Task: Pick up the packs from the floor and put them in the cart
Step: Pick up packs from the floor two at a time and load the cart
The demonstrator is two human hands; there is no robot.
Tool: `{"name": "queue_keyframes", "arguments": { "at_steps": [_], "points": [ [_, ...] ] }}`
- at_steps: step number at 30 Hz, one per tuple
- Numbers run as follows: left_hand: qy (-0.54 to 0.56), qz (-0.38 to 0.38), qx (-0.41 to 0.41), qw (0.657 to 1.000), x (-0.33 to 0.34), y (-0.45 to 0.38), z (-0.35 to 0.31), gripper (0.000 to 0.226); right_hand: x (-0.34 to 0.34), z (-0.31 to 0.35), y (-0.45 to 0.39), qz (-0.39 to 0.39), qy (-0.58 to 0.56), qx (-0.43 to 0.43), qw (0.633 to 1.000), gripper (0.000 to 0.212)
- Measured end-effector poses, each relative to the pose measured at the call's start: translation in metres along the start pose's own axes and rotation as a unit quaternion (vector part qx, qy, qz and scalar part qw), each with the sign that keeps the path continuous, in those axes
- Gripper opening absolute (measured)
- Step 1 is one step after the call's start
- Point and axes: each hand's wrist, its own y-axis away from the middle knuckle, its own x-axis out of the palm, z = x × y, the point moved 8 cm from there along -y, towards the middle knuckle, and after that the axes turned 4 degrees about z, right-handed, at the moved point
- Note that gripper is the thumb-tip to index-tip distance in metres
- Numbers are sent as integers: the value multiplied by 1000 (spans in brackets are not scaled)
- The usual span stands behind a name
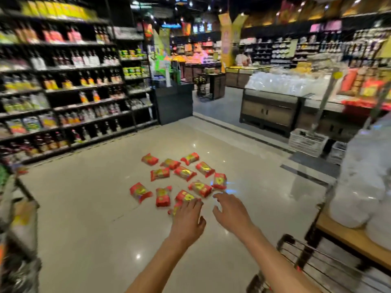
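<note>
Several red and gold packs lie scattered on the pale shiny floor in front of me. My left hand reaches out over the nearest packs, fingers spread and relaxed, partly covering one pack. Just right of that cluster hovers my right hand, its fingers open and slightly bent, holding nothing. The wire cart shows at the lower right, close to my right forearm. The whole view is motion-blurred.
Tall shelves of bottles run along the left. A display table with white bagged goods stands at the right, next to the cart. White crates and a low counter sit beyond the packs.
</note>
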Motion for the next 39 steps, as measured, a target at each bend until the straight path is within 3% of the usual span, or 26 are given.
{"name": "queue_keyframes", "arguments": {
  "at_steps": [3, 9, 15, 21, 24, 30, 39],
  "points": [
    [-21, -21, -34, 999, -15, 3, 90, 48, 36, 52, -50, 14, -5, -22, 1000, 40],
    [-72, 35, -83, 993, -24, -16, 222, 49, 101, 111, -145, 56, -21, -48, 997, 27],
    [-98, 34, -84, 991, -17, -101, 312, 42, 153, 129, -275, 70, 38, -69, 994, 46],
    [-94, 56, -104, 989, -16, -210, 420, 50, 219, 170, -425, 63, 70, -114, 989, 44],
    [-112, 27, -121, 986, -42, -256, 482, 45, 242, 197, -497, 55, 73, -125, 988, 41],
    [-118, 32, -134, 983, -58, -339, 603, 45, 298, 230, -620, 80, 77, -105, 988, 44],
    [-77, 72, -105, 989, 5, -483, 771, 55, 398, 224, -797, 102, 44, -8, 994, 45]
  ]
}}
